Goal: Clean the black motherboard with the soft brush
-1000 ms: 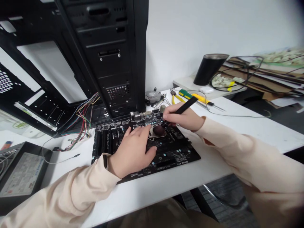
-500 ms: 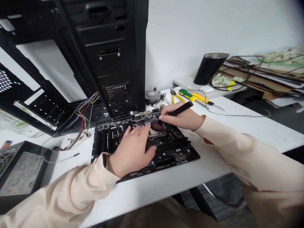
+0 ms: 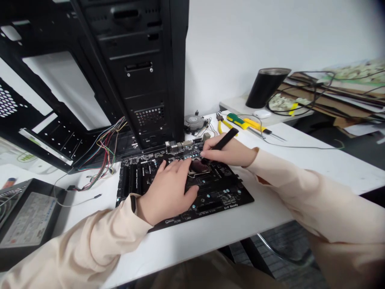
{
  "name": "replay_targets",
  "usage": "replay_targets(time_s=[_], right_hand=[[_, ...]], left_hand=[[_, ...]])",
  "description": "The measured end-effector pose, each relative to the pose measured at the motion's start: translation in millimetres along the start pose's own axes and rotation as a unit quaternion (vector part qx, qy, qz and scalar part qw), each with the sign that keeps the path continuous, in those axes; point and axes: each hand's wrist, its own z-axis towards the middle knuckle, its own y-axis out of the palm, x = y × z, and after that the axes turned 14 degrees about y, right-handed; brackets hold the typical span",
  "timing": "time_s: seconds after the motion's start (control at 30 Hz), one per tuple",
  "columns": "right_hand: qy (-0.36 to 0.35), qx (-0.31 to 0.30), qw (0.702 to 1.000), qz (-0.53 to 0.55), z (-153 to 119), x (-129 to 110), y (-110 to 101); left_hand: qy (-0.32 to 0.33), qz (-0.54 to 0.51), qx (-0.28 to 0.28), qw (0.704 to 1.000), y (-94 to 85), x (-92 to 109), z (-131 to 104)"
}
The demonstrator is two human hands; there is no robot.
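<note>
A black motherboard [image 3: 216,192] lies flat on the white table. My left hand [image 3: 171,190] rests on its middle with the fingers spread, holding nothing. Pinched in my right hand [image 3: 227,149] is a black brush [image 3: 226,139], its handle tilted up to the right. The dark, soft-looking brush head [image 3: 198,165] is over the metal processor socket [image 3: 200,173], just right of my left fingertips. My right fingers hide part of the brush and the board's top edge.
A black computer case [image 3: 141,72] stands behind the board, with loose coloured wires [image 3: 106,156] beside it. A power supply [image 3: 30,220] sits at the left. Behind are a fan [image 3: 194,122], pliers [image 3: 222,122], screwdrivers [image 3: 240,120] and a black tumbler [image 3: 264,88].
My right hand and the brush have shifted slightly left and down, and the handle is steeper. The left hand stays in place on the board.
</note>
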Motion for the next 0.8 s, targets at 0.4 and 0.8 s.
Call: replay_targets(time_s=[0.4,0.8], right_hand=[[-0.043,0.053,0.997,-0.028,-1.6,-1.8,2.9],[0.000,0.052,0.998,0.034,-1.2,-8.2,5.9]], left_hand=[[-0.003,-0.002,-0.002,1.000,0.2,0.6,0.8],[-0.001,-0.007,0.005,1.000,1.8,-0.4,-0.4]])
